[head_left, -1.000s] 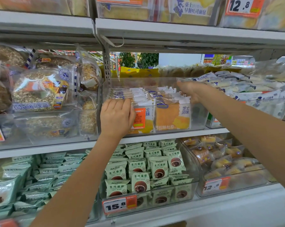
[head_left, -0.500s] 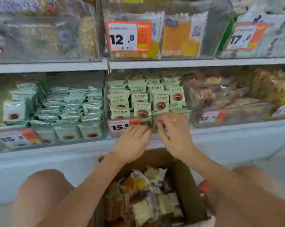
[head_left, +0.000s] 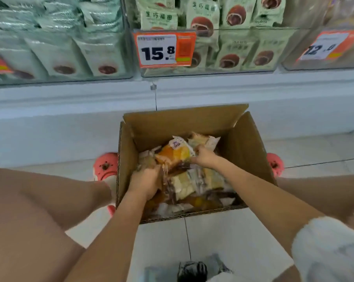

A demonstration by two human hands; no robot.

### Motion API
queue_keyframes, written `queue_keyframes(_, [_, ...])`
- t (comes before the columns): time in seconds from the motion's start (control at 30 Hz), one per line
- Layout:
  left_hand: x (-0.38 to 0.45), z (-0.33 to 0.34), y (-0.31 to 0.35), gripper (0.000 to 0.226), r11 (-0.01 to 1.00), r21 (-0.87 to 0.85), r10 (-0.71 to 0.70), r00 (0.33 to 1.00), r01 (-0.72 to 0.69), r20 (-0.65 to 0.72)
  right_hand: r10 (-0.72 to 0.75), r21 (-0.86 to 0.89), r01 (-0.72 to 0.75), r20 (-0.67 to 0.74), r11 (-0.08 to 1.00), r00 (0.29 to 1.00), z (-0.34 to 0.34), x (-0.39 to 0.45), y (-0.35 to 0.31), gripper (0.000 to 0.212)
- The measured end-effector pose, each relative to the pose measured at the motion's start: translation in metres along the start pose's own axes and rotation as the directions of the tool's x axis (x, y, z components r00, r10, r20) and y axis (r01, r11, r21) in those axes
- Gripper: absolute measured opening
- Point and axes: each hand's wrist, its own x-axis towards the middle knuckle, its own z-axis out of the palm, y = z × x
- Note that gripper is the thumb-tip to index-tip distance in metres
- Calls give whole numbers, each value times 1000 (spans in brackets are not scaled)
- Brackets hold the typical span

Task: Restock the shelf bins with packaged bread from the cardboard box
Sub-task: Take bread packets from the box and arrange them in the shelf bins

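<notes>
Both hands reach into the cardboard box (head_left: 243, 143) on the floor: the left hand (head_left: 146, 183) and right hand (head_left: 204, 157) each grip the orange bread packet (head_left: 175, 152). Many packets remain inside; the shelf bins (head_left: 212, 66) above look well filled, so restocking seems only partly done.

box (head_left: 247, 151) top open; bread packs (head_left: 189, 181) crowd inside.
</notes>
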Motion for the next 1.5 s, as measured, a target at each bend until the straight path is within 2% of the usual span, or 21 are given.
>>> queue_keyframes(0.13, [4, -3, -10, 20, 989, -123, -86, 995, 81, -42, 179, 133, -169, -65, 977, 982, 23, 38, -3, 58])
queue_keyframes(0.23, [6, -2, -9, 18, 983, -147, -115, 993, 111, -18, 214, 192, -183, -156, 964, 964, 34, 53, -1, 52])
queue_keyframes(0.3, [7, 0, -7, 19, 981, -153, -122, 992, 120, -8, 181, 215, -138, -191, 967, 965, 39, 54, 0, 40])
queue_keyframes(0.37, [7, 0, -8, 19, 977, -174, -126, 992, 120, -25, 103, 234, -41, -258, 971, 961, 40, 50, 1, 13])
queue_keyframes(0.43, [8, -1, -11, 18, 963, -235, -154, 986, 135, -67, 21, 271, 68, -313, 960, 950, 36, 45, 1, 30])
queue_keyframes(0.5, [8, -5, -13, 25, 916, -375, -201, 973, 145, -114, -63, 306, 164, -314, 938, 947, 23, 29, 1, 31])
queue_keyframes(0.6, [10, -17, -8, 40, 782, -618, -235, 956, 79, -175, -187, 321, 279, -288, 905, 939, -4, -2, 3, 23])
queue_keyframes(0.63, [11, -22, -4, 49, 716, -696, -220, 963, 49, -159, -216, 341, 312, -293, 887, 932, -12, -10, 3, 22])
queue_keyframes(0.7, [11, -38, 11, 57, 526, -850, -120, 992, 34, -34, -259, 370, 369, -315, 852, 913, -23, -25, -4, 23])
queue_keyframes(0.77, [9, -47, 25, 48, 325, -942, -6, 997, 79, 82, -291, 394, 404, -314, 826, 903, -24, -35, -16, 25])
queue_keyframes(0.8, [7, -50, 30, 44, 263, -960, -4, 995, 98, 100, -295, 406, 408, -314, 817, 903, -22, -40, -21, 24])
queue_keyframes(0.9, [-1, -51, 41, 34, 108, -988, -150, 984, 113, 96, -207, 510, 352, -321, 785, 924, -13, -48, -24, 24])
queue_keyframes(0.93, [-2, -51, 43, 33, 93, -990, -212, 974, 104, 83, -156, 559, 281, -262, 780, 952, -11, -50, -22, 27])
queue_keyframes(1.0, [-5, -53, 46, 34, 131, -988, -325, 945, 84, 37, -90, 641, 96, -42, 762, 995, -7, -57, -19, 39])
queue_keyframes(1.07, [-7, -58, 47, 39, 162, -985, -391, 920, 62, -7, -119, 667, 35, 81, 744, 990, -1, -65, -19, 42])
queue_keyframes(1.13, [-10, -63, 45, 48, 156, -986, -413, 911, 67, -4, -163, 648, 93, 49, 756, 985, 3, -72, -21, 38])
queue_keyframes(1.2, [-13, -67, 45, 50, 96, -993, -433, 901, 74, 26, -196, 623, 170, -27, 764, 980, 6, -75, -21, 38])
queue_keyframes(1.3, [-16, -71, 47, 36, -124, -990, -407, 906, 71, 116, -255, 579, 263, -96, 772, 962, 5, -79, -21, 38])
queue_keyframes(1.37, [-18, -73, 48, 29, -219, -973, -376, 914, 71, 151, -289, 569, 303, -119, 764, 950, 5, -81, -19, 33])
queue_keyframes(1.4, [-18, -74, 49, 28, -245, -967, -364, 918, 69, 158, -300, 573, 313, -120, 758, 946, 5, -83, -18, 35])
queue_keyframes(1.5, [-19, -78, 49, 30, -300, -952, -335, 929, 52, 156, -302, 589, 292, -84, 753, 949, 6, -84, -13, 62])
